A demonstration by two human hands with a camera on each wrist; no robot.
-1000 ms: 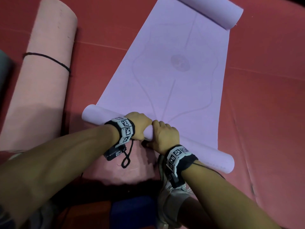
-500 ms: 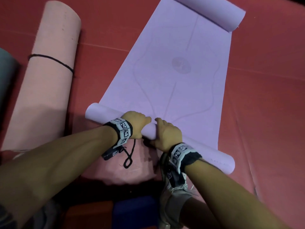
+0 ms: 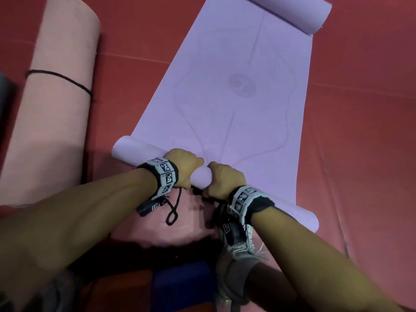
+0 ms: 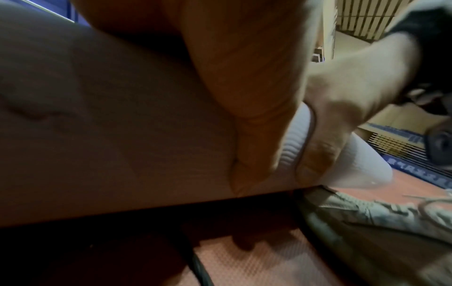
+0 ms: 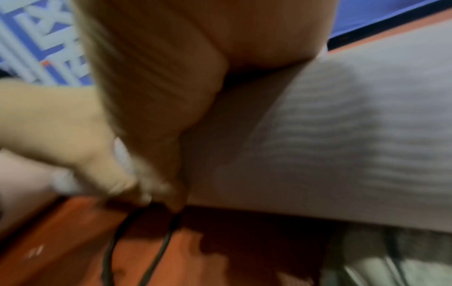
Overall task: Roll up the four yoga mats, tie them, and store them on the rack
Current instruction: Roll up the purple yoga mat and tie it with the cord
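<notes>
A lilac yoga mat (image 3: 234,91) lies unrolled on the red floor, its far end curled into a small roll (image 3: 299,12). Its near end is wound into a thin roll (image 3: 201,180) that runs from left to lower right. My left hand (image 3: 185,167) and right hand (image 3: 224,181) grip this roll side by side near its middle, fingers curled over it. The wrist views show the ribbed roll (image 4: 291,143) (image 5: 318,135) under the thumbs and palms. A pink mat (image 3: 56,104), rolled and tied with a black cord (image 3: 60,78), lies at the left.
The red padded floor (image 3: 364,109) spreads around the mats. A grey laced shoe (image 3: 238,262) sits under my right wrist. A black cord loop (image 3: 173,210) hangs from the left wrist. A dark grey object (image 3: 3,91) shows at the left edge, blue and orange blocks (image 3: 180,287) near my body.
The near roll has moved a little farther along the mat, and both hands have shifted their grip on it while staying close together.
</notes>
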